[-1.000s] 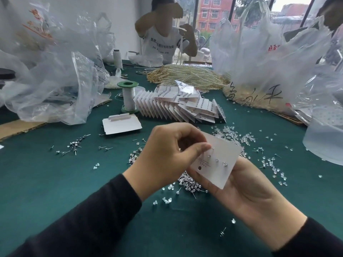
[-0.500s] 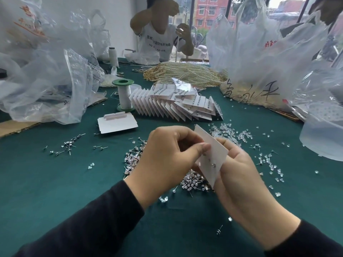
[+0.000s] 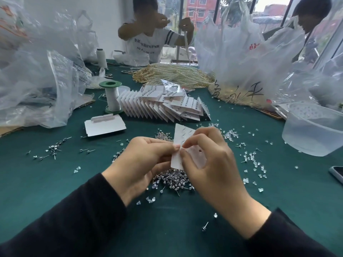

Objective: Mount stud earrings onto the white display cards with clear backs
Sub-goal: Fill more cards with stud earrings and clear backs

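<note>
A white display card [image 3: 182, 135] stands nearly upright between my hands, its back toward me with stud posts sticking out. My left hand [image 3: 143, 164] pinches the card's left edge. My right hand [image 3: 211, 156] holds the card from the right, thumb and forefinger pinched at a post on its back; whether a clear back is between them I cannot tell. Under my hands lies a pile of stud earrings [image 3: 172, 179] on the green table [image 3: 55, 182]. Clear backs [image 3: 254, 160] are scattered to the right.
A fanned stack of filled cards [image 3: 163, 104] lies behind. Blank cards [image 3: 104, 125], a green-capped spool [image 3: 111, 97], loose studs [image 3: 53, 147], plastic bags [image 3: 37, 80], a clear tub [image 3: 313, 132], a phone [image 3: 337, 173], pearl strands [image 3: 176, 73]. Two people sit across.
The card has turned from face-up to upright with its back toward me. My right hand moved from under the card to pinching at its back.
</note>
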Action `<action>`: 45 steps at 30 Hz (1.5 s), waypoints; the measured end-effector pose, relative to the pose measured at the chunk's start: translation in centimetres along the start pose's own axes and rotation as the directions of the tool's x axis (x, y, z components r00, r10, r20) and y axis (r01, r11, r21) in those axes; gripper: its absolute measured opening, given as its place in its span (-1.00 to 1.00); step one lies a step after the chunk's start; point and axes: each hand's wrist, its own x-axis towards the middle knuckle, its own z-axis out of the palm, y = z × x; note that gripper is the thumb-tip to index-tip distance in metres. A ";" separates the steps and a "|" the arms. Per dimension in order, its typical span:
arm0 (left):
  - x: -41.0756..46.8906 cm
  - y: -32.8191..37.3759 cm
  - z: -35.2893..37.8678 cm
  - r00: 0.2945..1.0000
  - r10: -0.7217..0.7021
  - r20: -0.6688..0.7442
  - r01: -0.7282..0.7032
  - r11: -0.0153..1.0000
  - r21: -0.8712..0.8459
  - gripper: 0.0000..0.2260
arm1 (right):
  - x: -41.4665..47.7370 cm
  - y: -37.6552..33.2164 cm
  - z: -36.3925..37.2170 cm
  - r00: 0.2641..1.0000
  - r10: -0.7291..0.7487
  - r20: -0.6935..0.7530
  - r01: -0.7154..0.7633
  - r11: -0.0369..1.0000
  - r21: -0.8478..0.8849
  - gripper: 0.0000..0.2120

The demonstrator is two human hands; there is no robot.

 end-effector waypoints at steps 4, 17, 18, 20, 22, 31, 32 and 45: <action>0.0 -0.2 0.3 1.000 0.010 -0.009 -0.009 0.999 0.044 -0.93 | 0.0 0.1 0.0 1.000 0.011 -0.021 -0.011 1.000 -0.004 -0.93; 0.2 -0.3 0.0 1.000 0.021 -0.015 -0.017 0.977 0.211 -0.85 | 2.9 3.5 -7.7 0.954 0.227 0.197 -0.181 0.957 -0.228 -0.86; 0.3 -0.3 -0.1 0.999 0.029 -0.022 -0.023 0.975 0.221 -0.85 | 3.0 4.5 -8.9 0.893 0.349 0.283 -0.242 0.905 -0.351 -0.81; 0.4 -0.4 0.0 0.999 0.043 -0.022 -0.036 0.967 0.251 -0.85 | 3.0 5.8 -10.1 0.745 0.534 0.399 -0.342 0.820 -0.460 -0.81; 0.5 -0.6 0.0 0.999 0.046 -0.012 -0.041 0.959 0.282 -0.84 | 2.8 5.9 -10.0 0.680 0.589 0.437 -0.378 0.792 -0.479 -0.85; 0.3 -0.9 0.3 0.999 0.030 0.032 -0.038 0.950 0.310 -0.82 | 2.7 5.8 -9.1 0.656 0.637 0.405 -0.335 0.727 -0.600 -0.81; 0.2 -0.9 0.3 0.999 0.032 0.037 -0.042 0.949 0.313 -0.81 | 2.7 5.8 -9.1 0.665 0.633 0.397 -0.337 0.729 -0.596 -0.82; -0.2 -1.0 0.7 0.995 0.061 0.075 -0.083 0.937 0.338 -0.78 | 1.8 1.1 -5.5 0.962 0.177 0.210 -0.221 0.952 0.211 -0.90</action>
